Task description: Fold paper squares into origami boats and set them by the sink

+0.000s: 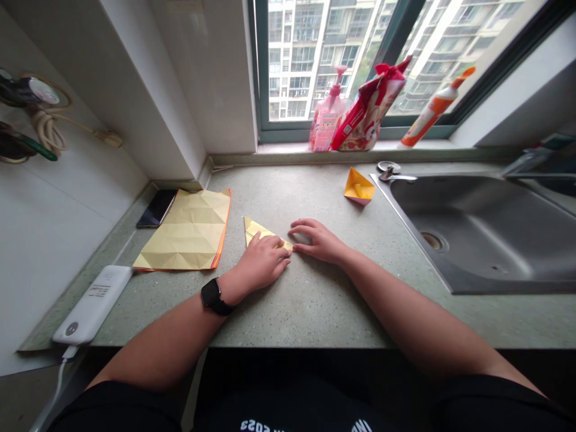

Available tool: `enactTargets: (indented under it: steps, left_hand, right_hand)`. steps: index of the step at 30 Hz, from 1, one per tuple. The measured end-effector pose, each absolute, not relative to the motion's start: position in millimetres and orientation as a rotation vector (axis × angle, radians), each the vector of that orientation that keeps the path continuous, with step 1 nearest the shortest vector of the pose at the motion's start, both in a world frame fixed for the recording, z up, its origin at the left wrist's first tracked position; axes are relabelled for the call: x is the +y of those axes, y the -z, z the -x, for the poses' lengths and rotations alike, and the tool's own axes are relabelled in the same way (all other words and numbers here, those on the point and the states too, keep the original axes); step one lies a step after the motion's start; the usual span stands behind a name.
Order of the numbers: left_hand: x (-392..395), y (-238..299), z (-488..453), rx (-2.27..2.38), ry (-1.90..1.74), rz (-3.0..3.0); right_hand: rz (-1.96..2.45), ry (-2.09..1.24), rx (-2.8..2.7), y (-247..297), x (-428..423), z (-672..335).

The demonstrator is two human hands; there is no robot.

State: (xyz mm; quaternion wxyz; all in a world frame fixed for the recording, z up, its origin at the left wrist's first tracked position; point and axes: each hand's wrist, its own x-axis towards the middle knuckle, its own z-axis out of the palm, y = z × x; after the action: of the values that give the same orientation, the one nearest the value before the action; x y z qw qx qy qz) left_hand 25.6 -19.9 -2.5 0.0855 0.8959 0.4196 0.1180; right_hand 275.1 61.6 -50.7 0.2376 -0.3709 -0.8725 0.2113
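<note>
A pale yellow sheet of paper folded into a triangle (252,228) lies on the counter. My left hand (266,259) rests over its lower part, fingers spread and pressing down, hiding some of it. At the triangle's right tip is my right hand (320,241), its thumb touching or very near the point and its fingers apart. Left of the hands, larger creased yellow sheets (184,231) with orange edges lie flat. Toward the back right sits a folded orange paper piece (359,187), standing open like a small boat or box.
A steel sink (486,234) with a faucet takes up the right side. A white power bank (95,305) with a cable and a dark phone (156,209) lie at left. On the windowsill stand a pink pump bottle (327,117), a red bag (372,111) and an orange-white bottle (434,111).
</note>
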Motion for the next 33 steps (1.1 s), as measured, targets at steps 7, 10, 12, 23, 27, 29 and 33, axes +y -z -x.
enactTargets:
  steps: [7, 10, 12, 23, 27, 29, 33]
  left_hand:
    - [-20.5, 4.2, -16.9, 1.369, -0.438, -2.706]
    - [-18.1, 1.4, -11.5, 1.352, -0.431, -2.701]
    - [-15.9, -0.3, -7.6, 1.327, -0.418, -2.688]
    - [-14.2, 2.0, 0.3, 1.265, -0.416, -2.642]
    - [-14.0, 2.8, -0.2, 1.262, -0.440, -2.623]
    - [-13.7, 3.1, -0.4, 1.258, -0.443, -2.618]
    - [-13.4, 2.9, -0.4, 1.259, -0.453, -2.607]
  right_hand:
    - [1.056, -0.572, -2.414, 47.8, 58.4, -273.3]
    - [1.050, -0.571, -2.414, 47.8, 58.5, -273.1]
    - [1.046, -0.570, -2.408, 48.7, 59.1, -273.1]
    - [1.158, -0.502, -2.376, 53.0, 54.4, -261.2]
    - [1.274, -0.407, -2.349, 57.7, 47.6, -246.4]
    - [1.292, -0.371, -2.341, 60.1, 45.7, -241.4]
    - [1.303, -0.342, -2.342, 64.4, 47.5, -239.9]
